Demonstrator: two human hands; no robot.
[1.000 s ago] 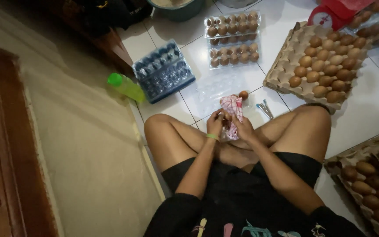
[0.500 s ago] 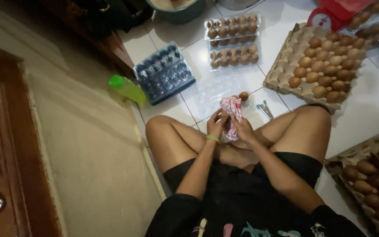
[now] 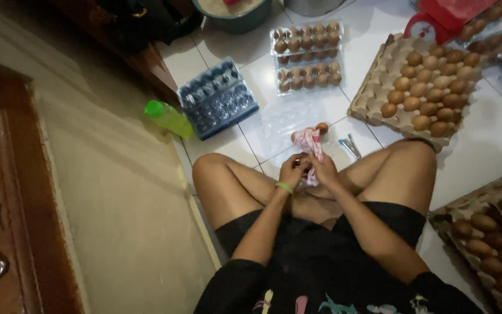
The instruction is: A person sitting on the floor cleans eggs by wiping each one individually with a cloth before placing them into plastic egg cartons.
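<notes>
I sit cross-legged on a white tiled floor. My left hand (image 3: pixel 292 170) and my right hand (image 3: pixel 324 170) meet just above my shins, both closed on a pink and white patterned cloth (image 3: pixel 309 141) that sticks up from between them. Whatever is wrapped inside the cloth is hidden by my fingers. A green band circles my left wrist. A single brown egg (image 3: pixel 322 127) lies on the floor just beyond the cloth, beside an open clear plastic tray (image 3: pixel 286 116).
A cardboard tray of brown eggs (image 3: pixel 431 87) lies front right, another egg tray (image 3: pixel 489 244) at my right knee. Two clear filled egg boxes (image 3: pixel 309 55), a blue plastic egg box (image 3: pixel 217 97), a green bottle (image 3: pixel 168 118) and a stapler-like tool (image 3: pixel 350 146) surround me. A wall runs along the left.
My hands have barely shifted. The cloth moves slightly between my fingers while the view drifts a little.
</notes>
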